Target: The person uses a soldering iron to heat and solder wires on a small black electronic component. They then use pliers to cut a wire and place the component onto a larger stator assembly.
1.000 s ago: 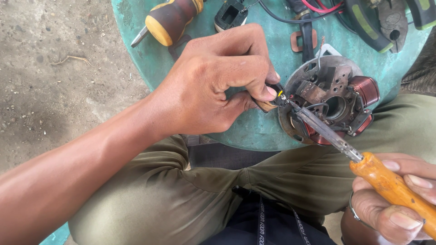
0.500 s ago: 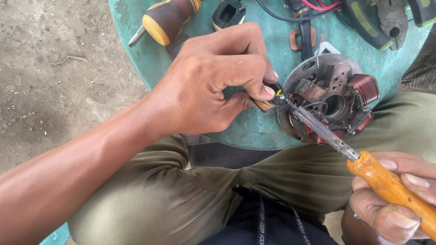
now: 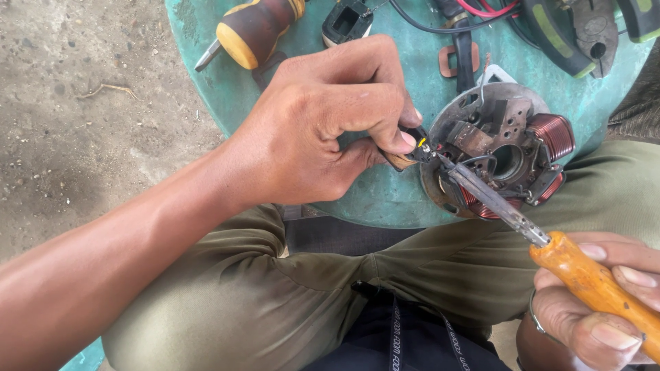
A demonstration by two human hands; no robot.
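Note:
My left hand (image 3: 323,124) pinches a thin black wire with a yellow-marked end (image 3: 417,139) between thumb and fingers, right at the edge of a round metal stator plate (image 3: 500,148) with copper coils. My right hand (image 3: 598,302) grips the orange wooden handle of a soldering iron (image 3: 591,282). The iron's metal shaft (image 3: 491,199) runs up and left across the plate, and its tip meets the wire end beside my left fingertips. The plate lies on a round teal table (image 3: 385,199).
A screwdriver with a yellow and dark red handle (image 3: 251,31) lies at the table's back left. A small black part (image 3: 347,20), wires, a copper-coloured bracket (image 3: 450,62) and green-handled pliers (image 3: 577,34) lie at the back. Bare ground (image 3: 82,117) is on the left. My olive-trousered legs (image 3: 261,295) are below the table.

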